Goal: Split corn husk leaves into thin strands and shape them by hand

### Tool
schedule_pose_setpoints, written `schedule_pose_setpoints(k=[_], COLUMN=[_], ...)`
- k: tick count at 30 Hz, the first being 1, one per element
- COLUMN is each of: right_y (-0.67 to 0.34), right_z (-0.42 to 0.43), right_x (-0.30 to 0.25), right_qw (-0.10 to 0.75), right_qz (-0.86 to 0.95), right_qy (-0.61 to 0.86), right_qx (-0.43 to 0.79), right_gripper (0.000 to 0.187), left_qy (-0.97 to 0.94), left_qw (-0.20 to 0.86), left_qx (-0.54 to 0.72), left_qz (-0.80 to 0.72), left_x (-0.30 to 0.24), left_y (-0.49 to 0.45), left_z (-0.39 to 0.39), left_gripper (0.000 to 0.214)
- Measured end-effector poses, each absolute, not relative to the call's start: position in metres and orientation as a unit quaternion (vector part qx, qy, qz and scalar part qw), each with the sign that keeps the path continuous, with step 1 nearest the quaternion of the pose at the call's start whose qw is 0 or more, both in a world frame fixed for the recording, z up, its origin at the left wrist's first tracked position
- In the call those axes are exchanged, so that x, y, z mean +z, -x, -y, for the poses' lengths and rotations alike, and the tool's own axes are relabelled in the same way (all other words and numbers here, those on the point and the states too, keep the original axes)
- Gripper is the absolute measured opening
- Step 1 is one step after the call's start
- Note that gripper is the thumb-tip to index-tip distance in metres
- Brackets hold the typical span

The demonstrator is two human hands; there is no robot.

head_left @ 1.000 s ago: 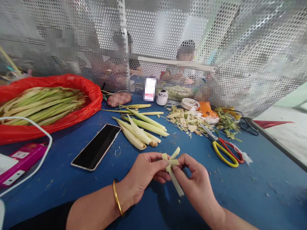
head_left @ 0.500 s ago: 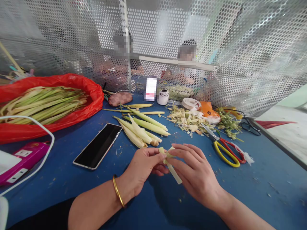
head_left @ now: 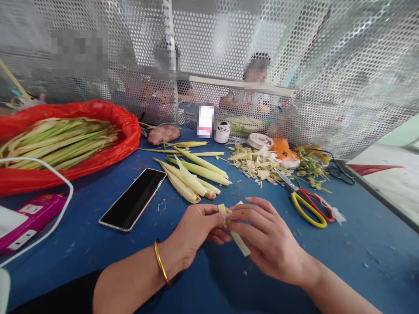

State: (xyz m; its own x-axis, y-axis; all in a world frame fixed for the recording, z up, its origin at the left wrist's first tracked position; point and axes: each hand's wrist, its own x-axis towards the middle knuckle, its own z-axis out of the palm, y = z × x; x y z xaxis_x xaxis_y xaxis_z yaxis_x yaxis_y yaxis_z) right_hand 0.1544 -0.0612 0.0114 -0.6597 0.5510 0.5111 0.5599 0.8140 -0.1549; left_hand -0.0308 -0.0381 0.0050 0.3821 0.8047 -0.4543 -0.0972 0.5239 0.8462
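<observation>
Pale green leaf strips (head_left: 240, 244) are crossed or folded together between my two hands, low over the blue table. My left hand (head_left: 204, 224) pinches them between thumb and fingers. From the other side, the fingers of my right hand (head_left: 262, 233) close on the same strips and hide part of the fold. One strip end hangs down below the right fingers, and short ends stick up above. Just beyond my hands lies a small pile of pale leaf stalks (head_left: 193, 176). Scissors (head_left: 307, 203) with yellow and red handles rest to the right.
A red plastic bag (head_left: 127, 139) full of long leaves stands at left, near a purple power strip (head_left: 36, 222) and white cable. A black-screened phone (head_left: 134, 198) lies left of centre. Leaf scraps (head_left: 253, 161) and a tape roll (head_left: 260, 141) sit before the perforated metal screen (head_left: 209, 43); people are behind it.
My right fingers have shifted slightly down and curled further over the strips, covering more of the fold. The hanging end has moved slightly down. My left hand keeps nearly the same pinch.
</observation>
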Motion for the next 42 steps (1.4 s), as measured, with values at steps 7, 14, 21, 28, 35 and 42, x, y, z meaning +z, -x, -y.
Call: schedule_pose_setpoints(k=[7, 14, 21, 28, 35, 42], right_y=[-0.147, -0.141, -0.142, -0.140, -0.128, -0.124], right_z=[0.064, 0.066, 0.065, 0.063, 0.066, 0.070], right_x=[0.004, 0.003, -0.001, -0.008, -0.010, -0.009], right_qw=[0.370, 0.404, 0.391, 0.386, 0.442, 0.445], right_qz=[0.834, 0.686, 0.595, 0.575, 0.527, 0.554], right_qy=[0.385, 0.500, 0.531, 0.527, 0.542, 0.558], right_qx=[0.137, 0.341, 0.460, 0.493, 0.483, 0.428], right_gripper=[0.017, 0.017, 0.017, 0.016, 0.021, 0.016], left_qy=[-0.437, -0.519, -0.532, -0.558, -0.525, -0.434], left_qw=[0.719, 0.684, 0.687, 0.665, 0.653, 0.654], left_qx=[0.280, 0.253, 0.267, 0.278, 0.302, 0.360], left_qz=[-0.462, -0.446, -0.418, -0.411, -0.454, -0.504], left_x=[0.007, 0.002, 0.001, 0.006, 0.003, 0.006], left_y=[0.030, 0.032, 0.031, 0.031, 0.028, 0.030], left_z=[0.040, 0.040, 0.041, 0.041, 0.042, 0.039], left_gripper=[0.016, 0.019, 0.020, 0.019, 0.020, 0.026])
